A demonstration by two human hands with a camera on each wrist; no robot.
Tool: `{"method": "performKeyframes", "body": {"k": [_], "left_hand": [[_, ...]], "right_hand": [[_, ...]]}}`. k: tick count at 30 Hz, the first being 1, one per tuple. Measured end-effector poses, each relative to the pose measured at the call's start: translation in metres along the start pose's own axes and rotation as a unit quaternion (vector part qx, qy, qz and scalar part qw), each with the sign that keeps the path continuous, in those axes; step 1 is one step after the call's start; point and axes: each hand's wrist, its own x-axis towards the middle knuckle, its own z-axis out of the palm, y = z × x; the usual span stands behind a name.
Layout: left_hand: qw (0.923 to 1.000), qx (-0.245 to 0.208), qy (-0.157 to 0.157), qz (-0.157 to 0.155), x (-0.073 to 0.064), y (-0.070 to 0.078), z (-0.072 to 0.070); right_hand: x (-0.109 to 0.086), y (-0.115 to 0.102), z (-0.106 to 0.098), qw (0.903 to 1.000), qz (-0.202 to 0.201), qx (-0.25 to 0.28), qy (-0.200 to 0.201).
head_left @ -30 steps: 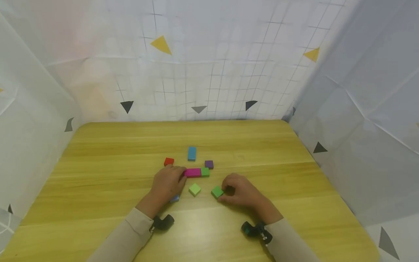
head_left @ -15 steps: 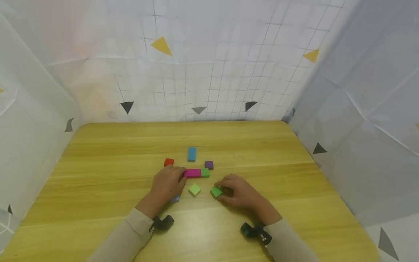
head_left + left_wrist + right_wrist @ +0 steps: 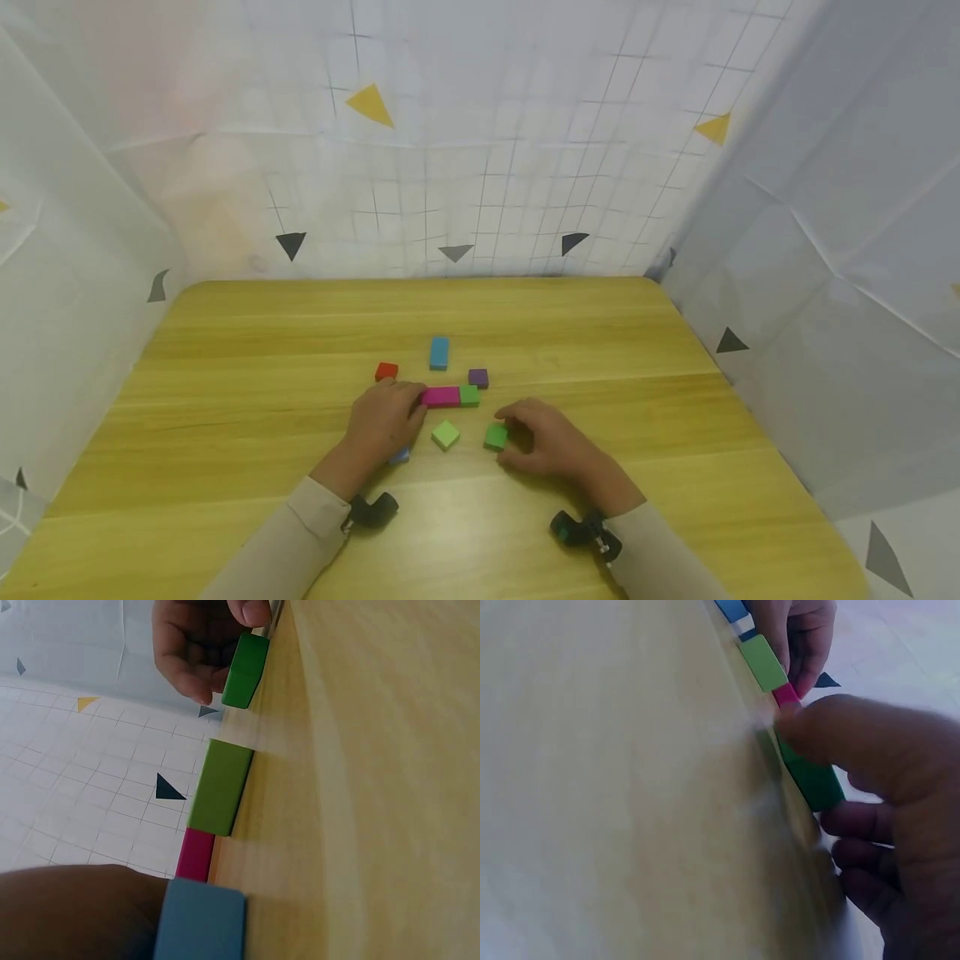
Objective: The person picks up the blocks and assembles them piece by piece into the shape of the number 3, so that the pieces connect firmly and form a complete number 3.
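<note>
In the head view, the left hand point(image 3: 386, 414) holds the left end of a magenta block point(image 3: 441, 397), its fingers covering that end. A small green block point(image 3: 468, 396) sits against the magenta block's right end. To the right, the right hand point(image 3: 551, 437) curves around another green block point(image 3: 496, 437), with thumb and index finger spread apart at its two sides. In the left wrist view this green block point(image 3: 246, 671) stands between the parted thumb and fingers. A light green block point(image 3: 446, 435) lies between the two hands.
Behind the magenta block lie a blue block point(image 3: 439, 353), a purple block point(image 3: 478, 378) and a red block point(image 3: 387, 371) close to the left hand's knuckles. Another blue block point(image 3: 400, 456) is partly hidden by the left wrist. White patterned sheets point(image 3: 480, 167) surround the wooden table point(image 3: 600, 333).
The green block by the right hand has turned to lie nearly square to the table. The right thumb and index finger have spread away from it. The left hand stays in place.
</note>
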Motion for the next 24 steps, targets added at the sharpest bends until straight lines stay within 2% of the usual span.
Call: {"method": "performKeyframes", "body": {"k": [5,11,15,24], "left_hand": [[1.0,0.0,0.0,0.0,-0.0003,-0.0011,0.001],[1.0,0.0,-0.002,-0.004,-0.0004,-0.0014,0.0015],[1.0,-0.005,-0.002,-0.006,-0.0006,-0.0008,-0.0002],[0.9999,-0.007,0.012,0.004,0.0002,-0.0022,0.0008]], "right_hand": [[0.0006,0.0018,-0.0011,0.9994,-0.027,0.018,-0.015],[0.0025,-0.0017,-0.0022,0.9972,-0.066,0.012,-0.034],[0.0033,-0.0041,-0.002,0.9966,-0.067,0.01,-0.046],[0.0051,-0.0069,-0.003,0.998,-0.05,0.013,-0.035]]}}
